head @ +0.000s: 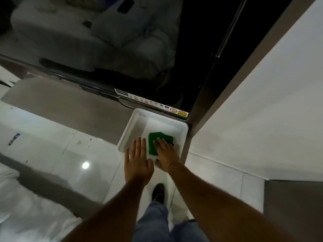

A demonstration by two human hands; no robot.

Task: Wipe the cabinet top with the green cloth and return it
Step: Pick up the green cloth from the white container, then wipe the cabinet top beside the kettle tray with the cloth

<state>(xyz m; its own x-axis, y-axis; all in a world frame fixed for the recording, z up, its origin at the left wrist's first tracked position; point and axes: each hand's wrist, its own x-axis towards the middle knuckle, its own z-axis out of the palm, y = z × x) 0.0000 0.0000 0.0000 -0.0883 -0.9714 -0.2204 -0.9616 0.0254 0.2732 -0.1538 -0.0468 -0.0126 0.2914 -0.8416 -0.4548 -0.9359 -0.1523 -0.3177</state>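
Observation:
A folded green cloth (158, 140) lies inside a white tray (136, 123) at the right end of the grey-brown cabinet top (70, 105). My right hand (166, 153) is stretched out flat, fingers apart, over the cloth's near right part, with its fingertips on or just above the cloth. My left hand (138, 163) hovers open beside it, over the tray's near left edge, holding nothing. Part of the cloth is hidden under my right hand.
A dark TV screen (104, 49) with a sticker strip along its lower edge stands on the cabinet just behind the tray. A white wall panel (253, 110) rises at the right. White glossy floor tiles (52, 154) and my dark shoe (158, 192) lie below.

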